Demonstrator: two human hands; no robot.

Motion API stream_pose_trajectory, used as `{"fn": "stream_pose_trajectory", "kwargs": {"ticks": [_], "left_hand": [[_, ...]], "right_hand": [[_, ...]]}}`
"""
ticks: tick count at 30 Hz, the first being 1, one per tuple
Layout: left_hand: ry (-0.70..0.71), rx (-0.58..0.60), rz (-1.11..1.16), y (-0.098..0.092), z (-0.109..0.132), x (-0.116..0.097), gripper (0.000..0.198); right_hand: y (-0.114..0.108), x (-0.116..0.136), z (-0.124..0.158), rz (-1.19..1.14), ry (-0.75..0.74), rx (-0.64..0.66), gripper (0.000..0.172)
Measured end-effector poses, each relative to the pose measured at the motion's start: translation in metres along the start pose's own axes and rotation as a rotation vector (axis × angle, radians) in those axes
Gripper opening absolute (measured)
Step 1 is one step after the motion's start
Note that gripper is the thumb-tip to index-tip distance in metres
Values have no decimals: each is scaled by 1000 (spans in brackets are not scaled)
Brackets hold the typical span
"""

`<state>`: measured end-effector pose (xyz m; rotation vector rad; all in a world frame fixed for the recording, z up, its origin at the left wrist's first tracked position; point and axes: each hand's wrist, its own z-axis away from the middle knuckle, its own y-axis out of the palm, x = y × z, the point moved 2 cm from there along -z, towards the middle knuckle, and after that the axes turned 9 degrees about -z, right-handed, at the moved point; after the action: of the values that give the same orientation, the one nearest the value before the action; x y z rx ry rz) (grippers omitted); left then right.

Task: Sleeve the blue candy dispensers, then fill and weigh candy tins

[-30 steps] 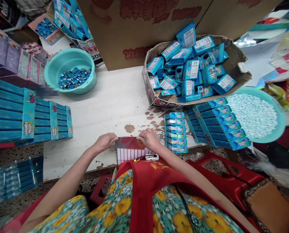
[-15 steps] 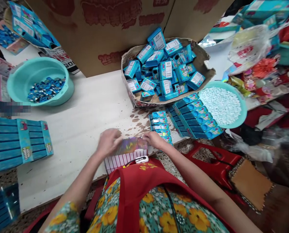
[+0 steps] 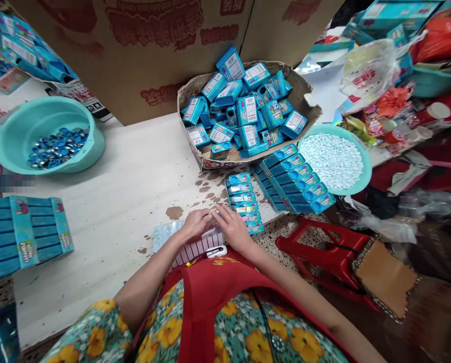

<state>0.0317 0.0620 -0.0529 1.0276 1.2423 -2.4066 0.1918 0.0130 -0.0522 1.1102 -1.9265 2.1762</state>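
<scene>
Near the table's front edge, my left hand (image 3: 195, 224) is closed, its fingertips pinched together; what they hold is hidden. My right hand (image 3: 231, 227) meets it with fingers stretched out and tips close to the left fingertips. Beneath both hands lies a shiny silvery sheet (image 3: 166, 235), partly covered by the left hand and wrist. A sheet with white and dark pink stripes (image 3: 201, 250) shows between my wrists, against the red apron. Just right of my right hand is a row of small blue boxes (image 3: 244, 197) with printed tops.
Behind stands a torn carton (image 3: 206, 164) full of blue boxes. To its right are stacked blue packs (image 3: 301, 179) and a basin of white tablets (image 3: 333, 159). Leftward are a turquoise basin (image 3: 93, 146) of blue-and-silver pieces and a blue multipack (image 3: 24, 232). A red stool (image 3: 324, 252) stands right.
My left hand has moved right and my right hand slightly left, so they now meet. The silvery sheet's left part has come into view. The whole view has shifted a little.
</scene>
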Motion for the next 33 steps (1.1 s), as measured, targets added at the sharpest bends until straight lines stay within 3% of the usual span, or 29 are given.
{"fn": "stream_pose_trajectory", "kwargs": {"ticks": [3, 6, 8, 10, 12, 13, 15, 17, 20, 27, 33], "left_hand": [[-41, 10, 19, 4, -4, 4, 31], [-61, -2, -58, 8, -8, 11, 30], [-81, -38, -144, 8, -10, 12, 29], [-105, -165, -193, 3, -10, 8, 27], [-50, -284, -100, -5, -10, -5, 35], [13, -288, 2, -8, -10, -13, 43], [130, -153, 228, -12, -14, -32, 47], [130, 25, 407, -14, -22, -47, 32], [34, 80, 533, -18, -44, -55, 25], [105, -190, 397, -30, -112, -47, 17], [75, -212, 375, -19, -139, -38, 12]], "right_hand": [[6, -1, 13, 10, -55, 17, 45], [-4, 3, 18, -17, -54, 16, 27], [-19, 8, 18, -42, 3, 31, 20], [-38, 11, 14, -97, 112, 8, 19], [-58, 10, 9, -215, 229, -70, 17], [-67, 8, 6, -296, 279, -116, 15], [-80, -1, -2, -457, 362, -186, 13], [-87, -15, -11, -563, 436, -230, 14], [-89, -40, -29, -543, 507, -274, 14], [-89, -92, -75, -270, 634, -444, 9], [-71, -121, -92, -331, 704, -474, 4]]}}
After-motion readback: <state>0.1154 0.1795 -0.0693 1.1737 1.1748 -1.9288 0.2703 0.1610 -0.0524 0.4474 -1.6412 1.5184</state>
